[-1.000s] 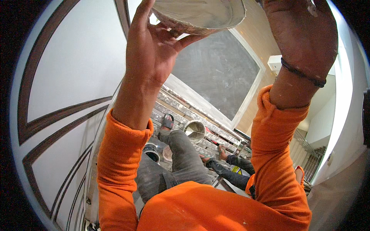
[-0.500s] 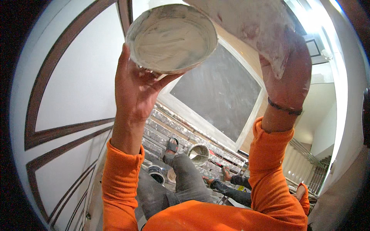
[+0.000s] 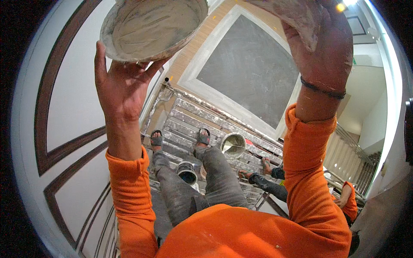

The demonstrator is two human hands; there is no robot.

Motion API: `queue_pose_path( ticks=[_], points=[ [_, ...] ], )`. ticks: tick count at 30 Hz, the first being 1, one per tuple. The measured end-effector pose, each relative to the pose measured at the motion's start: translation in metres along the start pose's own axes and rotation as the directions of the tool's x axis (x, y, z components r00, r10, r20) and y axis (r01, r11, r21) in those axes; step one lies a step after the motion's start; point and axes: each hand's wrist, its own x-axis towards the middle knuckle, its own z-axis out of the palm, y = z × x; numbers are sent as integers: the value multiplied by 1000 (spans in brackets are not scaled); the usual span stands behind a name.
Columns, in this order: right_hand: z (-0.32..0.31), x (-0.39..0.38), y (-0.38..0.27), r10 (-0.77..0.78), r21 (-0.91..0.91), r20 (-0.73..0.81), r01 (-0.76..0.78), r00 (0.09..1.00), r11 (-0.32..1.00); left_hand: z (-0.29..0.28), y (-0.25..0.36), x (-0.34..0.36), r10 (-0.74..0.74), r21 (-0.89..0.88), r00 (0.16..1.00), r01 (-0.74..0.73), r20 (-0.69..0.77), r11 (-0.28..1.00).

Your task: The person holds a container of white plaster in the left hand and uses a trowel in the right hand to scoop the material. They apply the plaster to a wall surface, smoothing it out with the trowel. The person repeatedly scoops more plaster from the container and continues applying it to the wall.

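Up at the top left, my left hand (image 3: 122, 92) supports a shallow round bowl (image 3: 108, 38) from below, thumb and fingers around its underside. Grey-beige plaster paste (image 3: 159, 26) is spread inside the bowl. My right hand (image 3: 329, 56) is raised at the upper right, with its fingers closed on a broad, flat, pale spreader (image 3: 297, 19) smeared with plaster. The spreader's far part is cut off by the top edge, and some of my fingers are hidden behind it. Bowl and spreader are apart.
I stand on plaster-spattered scaffold planks (image 3: 189, 112). A bucket with pale contents (image 3: 233, 145) and a dark bucket (image 3: 186, 173) stand near my feet. Another person's legs (image 3: 271, 188) and orange sleeve (image 3: 350, 204) are at the right. A brown-trimmed white wall (image 3: 73, 81) rises left, a dark panel (image 3: 251, 69) ahead.
The bowl in my left hand has moved left and up in the picture. My right hand with the spreader is higher. More of the planks and my feet show.
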Motion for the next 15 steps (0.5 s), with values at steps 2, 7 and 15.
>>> queue_pose_path(
  ticks=[2, 7, 15],
  points=[
    [12, 1, -12, 172, 417, -66, -130, 983, 900, -3, -2, 0, -51, -19, 998, 51, 21, 999],
    [33, 1, 5, 241, 662, -174, -67, 955, 746, -9, 0, -1, -94, -33, 992, 97, 89, 995],
    [30, 12, -2, 186, 376, -73, -146, 980, 915, 0, 4, -8, -43, -33, 998, 44, 52, 998]
  ],
)
